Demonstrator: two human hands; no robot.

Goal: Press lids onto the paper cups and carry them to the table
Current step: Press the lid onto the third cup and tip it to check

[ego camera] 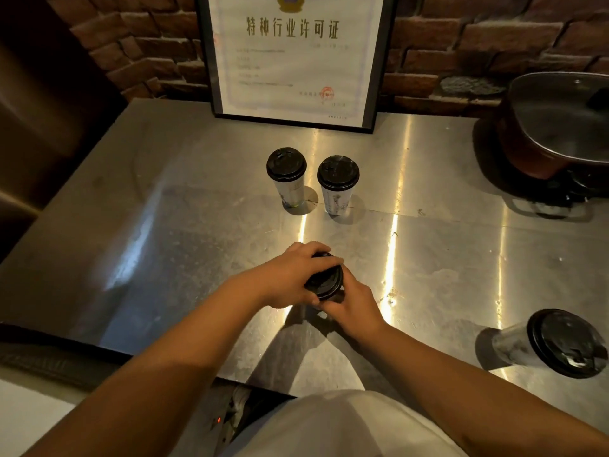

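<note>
hands: left point(290, 275) curled over lid point(324, 280), pressing; right point(349, 303) gripped round cup beneath, steadying | cup: near worktop point(445, 258) edge, mostly hidden | three lidded cups point(286, 176) apart

- A brushed steel table point(138, 206) carried everything; streaks of light ran across its surface toward the near edge.
- Two lidded paper cups stood upright near the middle, just beside each other but apart: the left cup point(287, 179) and the right cup point(337, 186), each with a black lid.
- A third lidded cup point(547, 344) stood near the right front corner, well apart from the pair.
- A framed certificate point(296, 57) rested on the far edge, leaning against the brick wall.
- A pot with a glass lid point(557, 127) sat on a small burner at the far right.
- Nearer the front, a cup under a black lid point(324, 278) was on the table, mostly hidden by hands.
</note>
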